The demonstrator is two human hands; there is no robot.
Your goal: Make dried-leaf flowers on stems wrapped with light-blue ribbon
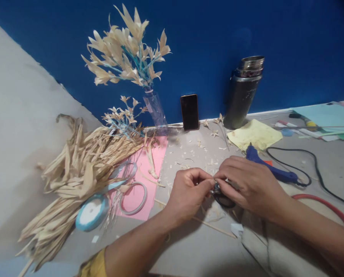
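Observation:
My left hand (187,192) and my right hand (248,182) meet fingertip to fingertip above the table. Both are closed in a pinch, and whatever lies between the fingers is too small to make out. Black-handled scissors (223,200) lie just beneath the fingertips, partly covered by my right hand. A blue glue gun (271,169) rests beyond my right hand, near a yellow paper sheet (254,134). Pale scraps of husk (199,144) are scattered in front of my hands.
Dried corn husks (88,161), ribbon rolls (92,211) and pink paper (157,161) lie at left. Husk flowers (131,50) stand in a clear bottle (156,109). A phone (189,111) and a dark flask (241,96) stand along the blue wall. A black cord (316,163) runs right.

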